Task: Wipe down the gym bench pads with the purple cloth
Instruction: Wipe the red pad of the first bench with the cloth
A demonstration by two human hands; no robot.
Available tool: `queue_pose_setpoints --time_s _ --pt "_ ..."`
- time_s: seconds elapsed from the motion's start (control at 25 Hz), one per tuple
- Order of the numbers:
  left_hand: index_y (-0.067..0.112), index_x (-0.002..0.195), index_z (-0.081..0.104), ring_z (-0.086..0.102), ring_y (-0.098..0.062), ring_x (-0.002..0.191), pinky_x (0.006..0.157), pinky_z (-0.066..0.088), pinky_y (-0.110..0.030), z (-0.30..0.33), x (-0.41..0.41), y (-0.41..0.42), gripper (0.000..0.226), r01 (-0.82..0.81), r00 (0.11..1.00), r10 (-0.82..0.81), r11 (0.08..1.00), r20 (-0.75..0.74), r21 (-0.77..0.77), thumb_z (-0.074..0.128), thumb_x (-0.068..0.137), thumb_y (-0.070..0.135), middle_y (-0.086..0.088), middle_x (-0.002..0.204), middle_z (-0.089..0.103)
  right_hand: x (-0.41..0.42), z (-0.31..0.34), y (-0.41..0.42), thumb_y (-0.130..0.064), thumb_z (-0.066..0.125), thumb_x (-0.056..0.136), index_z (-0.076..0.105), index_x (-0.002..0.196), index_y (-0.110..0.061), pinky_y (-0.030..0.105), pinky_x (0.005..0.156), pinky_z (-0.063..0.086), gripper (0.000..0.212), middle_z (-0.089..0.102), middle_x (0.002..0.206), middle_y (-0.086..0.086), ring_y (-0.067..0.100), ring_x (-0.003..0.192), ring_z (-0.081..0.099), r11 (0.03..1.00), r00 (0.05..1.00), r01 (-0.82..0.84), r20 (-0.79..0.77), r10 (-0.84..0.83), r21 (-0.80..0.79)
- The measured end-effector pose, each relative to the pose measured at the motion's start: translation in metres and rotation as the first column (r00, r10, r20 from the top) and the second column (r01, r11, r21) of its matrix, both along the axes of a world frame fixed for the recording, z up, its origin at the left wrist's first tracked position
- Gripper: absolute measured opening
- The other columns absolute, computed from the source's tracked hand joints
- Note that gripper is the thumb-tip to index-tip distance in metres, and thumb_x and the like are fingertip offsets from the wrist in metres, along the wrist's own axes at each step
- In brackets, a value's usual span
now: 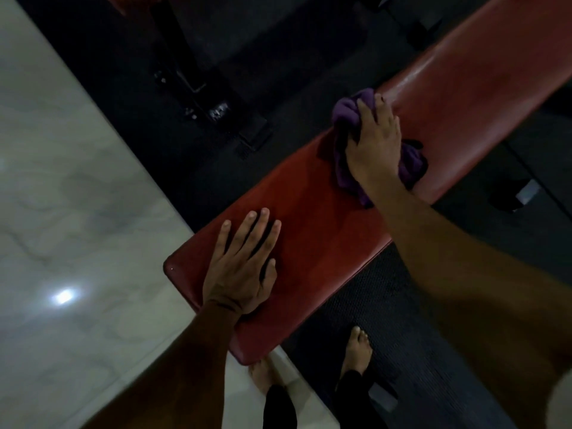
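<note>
While the left hand point(240, 267) lies flat, the right hand point(373, 147) clutches the purple cloth point(346, 113) beneath it.

No text, brand, number or sign can be read anywhere in the view. A small pale patch on the dark machine base point(218, 113) beyond the bench may be a label, but it is too dim and blurred to make out any letters. The red bench pads point(312, 218) and the purple cloth point(349, 109) carry no visible print.
</note>
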State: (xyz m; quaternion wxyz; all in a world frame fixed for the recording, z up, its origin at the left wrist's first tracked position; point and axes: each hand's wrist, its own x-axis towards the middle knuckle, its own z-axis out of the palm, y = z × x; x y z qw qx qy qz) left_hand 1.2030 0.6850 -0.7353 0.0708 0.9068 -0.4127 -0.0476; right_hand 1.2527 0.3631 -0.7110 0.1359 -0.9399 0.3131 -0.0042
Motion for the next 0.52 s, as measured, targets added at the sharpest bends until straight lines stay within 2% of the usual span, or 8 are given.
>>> queue_pose_setpoints --time_s 0.04,0.08,0.2,0.32,0.4,0.48,0.52 --pt "0.018 0.161 0.031 0.018 -0.024 0.157 0.125 0.013 -0.056 0.0 0.0 0.0 0.069 0.002 1.0 -0.002 1.0 0.0 0.005 0.04 0.096 0.04 -0.006 0.169 0.022 0.001 -0.001 0.015 -0.023 0.048 0.096 0.035 0.152 -0.015 0.047 0.123 0.014 0.058 0.023 0.162 0.014 0.033 0.15 0.019 1.0 1.0 -0.01 0.027 0.01 0.025" --pt "0.018 0.161 0.03 0.018 -0.024 0.157 0.125 0.013 -0.056 -0.001 -0.001 0.0 0.069 0.003 1.0 -0.003 1.0 -0.002 0.014 0.039 0.096 0.04 -0.006 0.169 0.021 -0.005 -0.004 0.033 -0.021 0.051 0.093 0.037 0.151 -0.015 0.048 0.122 0.018 0.06 0.025 0.161 0.014 0.034 0.149 0.022 0.994 0.994 -0.094 0.068 0.09 0.048" --pt "0.021 0.161 0.029 0.019 -0.025 0.156 0.126 0.013 -0.056 -0.002 -0.001 0.0 0.07 -0.002 1.0 0.002 1.0 -0.011 0.025 0.039 0.095 0.041 -0.008 0.168 0.025 -0.058 -0.008 0.096 -0.024 0.049 0.09 0.04 0.15 -0.014 0.049 0.121 0.019 0.062 0.024 0.162 0.014 0.032 0.15 0.02 0.887 0.907 -0.421 0.112 0.406 0.19" --pt "0.023 0.16 0.031 0.021 -0.027 0.155 0.125 0.015 -0.057 -0.003 -0.001 0.001 0.069 0.024 0.999 -0.024 1.0 -0.024 -0.009 0.043 0.094 0.041 -0.009 0.167 0.027 -0.113 0.005 0.122 -0.025 0.047 0.093 0.037 0.152 -0.016 0.043 0.123 0.015 0.061 0.021 0.164 0.01 0.027 0.151 0.017 0.801 0.866 -0.498 0.135 0.482 0.332" --pt "0.02 0.161 0.03 0.019 -0.026 0.156 0.125 0.015 -0.057 -0.002 -0.001 0.001 0.069 0.021 1.0 -0.02 1.0 -0.016 0.007 0.042 0.096 0.04 -0.007 0.169 0.022 -0.137 0.019 0.123 -0.016 0.051 0.095 0.033 0.154 -0.022 0.036 0.122 0.02 0.062 0.016 0.165 0.001 0.018 0.151 0.017 0.811 0.916 -0.398 0.131 0.38 0.43" --pt "0.019 0.161 0.028 0.018 -0.026 0.157 0.125 0.013 -0.057 0.001 -0.001 0.0 0.07 0.002 1.0 -0.001 1.0 -0.012 0.027 0.039 0.096 0.04 -0.006 0.17 0.02 -0.162 0.036 0.117 -0.012 0.053 0.097 0.033 0.152 -0.031 0.025 0.116 0.028 0.062 0.015 0.164 -0.01 0.01 0.147 0.023 0.844 0.987 -0.146 0.133 0.089 0.516" --pt "0.019 0.162 0.027 0.018 -0.026 0.157 0.126 0.012 -0.056 0.003 -0.002 0.0 0.07 -0.005 1.0 0.006 0.999 -0.01 0.039 0.038 0.096 0.04 -0.006 0.17 0.019 -0.175 0.044 0.11 -0.013 0.053 0.097 0.036 0.148 -0.034 0.026 0.113 0.032 0.058 0.021 0.161 -0.011 0.008 0.143 0.03 0.835 0.977 0.016 0.168 -0.13 0.55"
